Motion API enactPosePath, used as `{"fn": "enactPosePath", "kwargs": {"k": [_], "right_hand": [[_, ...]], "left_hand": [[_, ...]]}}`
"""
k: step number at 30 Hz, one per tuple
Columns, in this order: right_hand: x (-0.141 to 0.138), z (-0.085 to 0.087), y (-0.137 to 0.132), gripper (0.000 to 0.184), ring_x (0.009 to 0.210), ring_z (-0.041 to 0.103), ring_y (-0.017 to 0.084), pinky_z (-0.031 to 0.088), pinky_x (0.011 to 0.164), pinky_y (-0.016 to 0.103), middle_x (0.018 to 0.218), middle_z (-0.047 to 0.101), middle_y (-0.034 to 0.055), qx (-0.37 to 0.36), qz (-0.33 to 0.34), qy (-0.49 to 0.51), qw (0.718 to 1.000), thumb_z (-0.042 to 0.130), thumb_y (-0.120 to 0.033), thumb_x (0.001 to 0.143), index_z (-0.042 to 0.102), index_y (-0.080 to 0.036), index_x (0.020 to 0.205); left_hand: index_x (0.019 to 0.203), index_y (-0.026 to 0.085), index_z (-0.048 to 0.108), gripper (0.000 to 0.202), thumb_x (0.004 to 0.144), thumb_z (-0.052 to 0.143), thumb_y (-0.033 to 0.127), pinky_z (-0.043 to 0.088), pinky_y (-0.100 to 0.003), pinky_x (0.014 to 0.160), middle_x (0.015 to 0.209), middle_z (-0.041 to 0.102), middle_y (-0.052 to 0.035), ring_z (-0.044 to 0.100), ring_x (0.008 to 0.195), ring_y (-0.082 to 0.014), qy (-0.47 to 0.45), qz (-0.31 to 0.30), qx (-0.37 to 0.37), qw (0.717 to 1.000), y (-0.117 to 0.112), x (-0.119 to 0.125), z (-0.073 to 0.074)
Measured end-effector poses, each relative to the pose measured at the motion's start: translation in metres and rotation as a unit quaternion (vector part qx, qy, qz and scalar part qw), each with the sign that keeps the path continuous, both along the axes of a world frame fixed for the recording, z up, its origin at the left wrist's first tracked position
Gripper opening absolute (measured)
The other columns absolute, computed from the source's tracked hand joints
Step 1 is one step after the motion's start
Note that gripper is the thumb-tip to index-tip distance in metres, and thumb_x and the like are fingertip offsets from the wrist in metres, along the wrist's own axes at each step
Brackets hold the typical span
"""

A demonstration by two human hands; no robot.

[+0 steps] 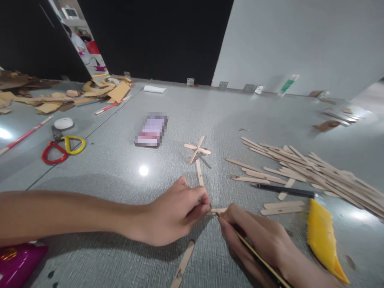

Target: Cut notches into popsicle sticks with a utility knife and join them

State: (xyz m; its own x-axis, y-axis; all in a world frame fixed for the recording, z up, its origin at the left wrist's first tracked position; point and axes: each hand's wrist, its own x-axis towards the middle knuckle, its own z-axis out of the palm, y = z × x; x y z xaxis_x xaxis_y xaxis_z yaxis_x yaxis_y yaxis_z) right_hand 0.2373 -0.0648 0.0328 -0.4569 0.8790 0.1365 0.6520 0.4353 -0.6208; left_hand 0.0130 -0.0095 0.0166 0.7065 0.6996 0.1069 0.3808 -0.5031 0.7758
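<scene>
Both hands at work mid-tabletop (pixel 186 108), well back from its far edge. Right hand (pixel 249 240) grasps a yellow-and-black pencil (pixel 249 249), point down at a wooden stick (pixel 220 210) lying between the two hands. Left hand (pixel 174 210) curled, thumb and forefinger drawn together by that stick's left end; pinching or only pressing, cannot tell. Done, as far as shows: one small cross (pixel 197 149) of crossed wood pieces, set nearer the far edge. Judged early overall: a loose pile of sticks (pixel 315 170) toward the tabletop's right side lies unassembled. Two singles, a far stick (pixel 199 172) just beyond the left hand and a near stick (pixel 183 265) on the near side, bear dark marks. Stick in work: pale, flat, narrow, partly covered by fingers. Cross: similarly pale, four slim arms.
</scene>
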Motion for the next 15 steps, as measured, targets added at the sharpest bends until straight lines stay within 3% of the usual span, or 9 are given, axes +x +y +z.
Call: {"fn": "enactPosePath", "kwargs": {"k": [3, 7, 9, 15], "right_hand": [[0.0, 0.003, 0.002, 0.031, 0.051, 0.048, 0.017, 0.039, 0.05, 0.034, 0.063, 0.052, -0.0011, -0.039, -0.003, 0.012, 0.999, 0.044, -0.031, 0.112, 0.048, -0.029, 0.081], [0.009, 0.008, 0.006, 0.031, 0.062, 0.063, 0.022, 0.053, 0.057, 0.036, 0.074, 0.067, 0.0051, -0.113, -0.008, 0.059, 0.992, 0.059, -0.052, 0.106, 0.06, -0.029, 0.085], [0.014, 0.003, 0.009, 0.03, 0.068, 0.067, 0.022, 0.055, 0.059, 0.034, 0.078, 0.07, 0.0048, -0.172, -0.021, 0.079, 0.982, 0.063, -0.054, 0.104, 0.063, -0.028, 0.089], [0.015, -0.014, 0.02, 0.038, 0.055, 0.064, 0.009, 0.05, 0.053, 0.02, 0.067, 0.069, -0.0037, -0.316, -0.028, 0.161, 0.934, 0.052, -0.053, 0.112, 0.064, -0.023, 0.091]], "left_hand": [[0.09, 0.022, 0.047, 0.018, 0.107, 0.043, 0.019, 0.038, -0.036, 0.091, 0.061, 0.053, 0.0092, 0.049, 0.061, -0.0124, -0.005, 0.001, 0.011, 1.0, 0.0, 0.0, -0.001], [0.091, 0.021, 0.046, 0.018, 0.108, 0.043, 0.018, 0.037, -0.034, 0.09, 0.063, 0.05, 0.01, 0.046, 0.06, -0.0115, -0.017, -0.008, 0.013, 1.0, 0.001, 0.0, -0.003], [0.092, 0.021, 0.046, 0.017, 0.108, 0.044, 0.017, 0.036, -0.034, 0.09, 0.064, 0.05, 0.0102, 0.044, 0.06, -0.0111, -0.013, -0.009, 0.011, 1.0, 0.0, 0.0, -0.003], [0.096, 0.021, 0.049, 0.013, 0.109, 0.046, 0.019, 0.036, -0.035, 0.09, 0.063, 0.052, 0.0094, 0.045, 0.062, -0.0131, 0.006, 0.003, 0.0, 1.0, -0.002, 0.001, -0.005]]}}
